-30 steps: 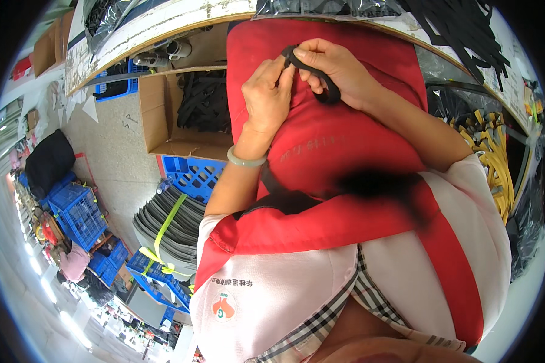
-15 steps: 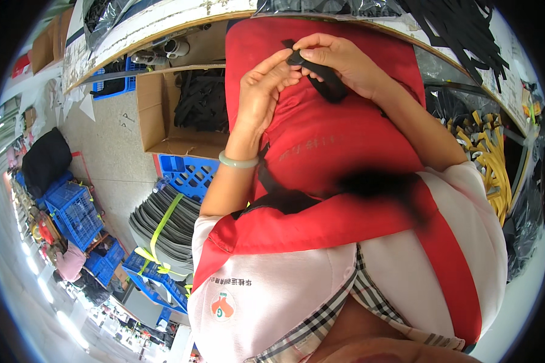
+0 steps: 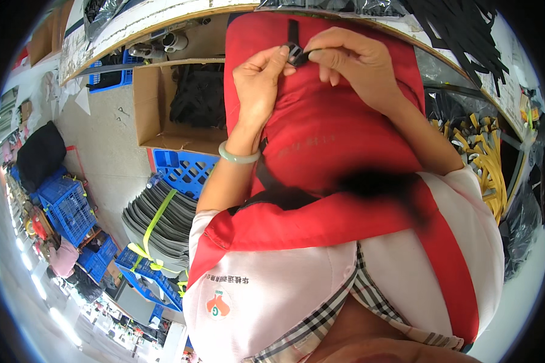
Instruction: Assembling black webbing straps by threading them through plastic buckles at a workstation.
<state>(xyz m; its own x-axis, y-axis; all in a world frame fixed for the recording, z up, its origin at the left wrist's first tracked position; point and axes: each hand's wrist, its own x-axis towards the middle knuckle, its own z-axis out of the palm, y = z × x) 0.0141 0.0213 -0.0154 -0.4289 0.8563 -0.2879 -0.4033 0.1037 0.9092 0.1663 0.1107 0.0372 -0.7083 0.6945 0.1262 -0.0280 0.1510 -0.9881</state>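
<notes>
Above my red apron (image 3: 345, 139), my left hand (image 3: 255, 81) is closed in a pinch on a small black buckle (image 3: 295, 54). A short black strap (image 3: 293, 30) sticks out from the buckle on its far side. At the buckle's right, my right hand (image 3: 362, 65) pinches a black strap end between thumb and forefinger; its other fingers curl below. Part of the webbing is hidden behind the fingers.
Ahead runs a worn white table edge (image 3: 181, 18) with black straps (image 3: 460, 30) hanging at its right. Left of my lap are a cardboard box (image 3: 148, 109) of black pieces, a blue crate (image 3: 184, 172) and a bundle of dark sheets (image 3: 157, 221). Yellow straps (image 3: 487, 175) hang right.
The buckle has turned and shows more openly. The strap loop that hung below my right hand is gone from there; a strap now points away on the far side. My right hand has shifted rightward.
</notes>
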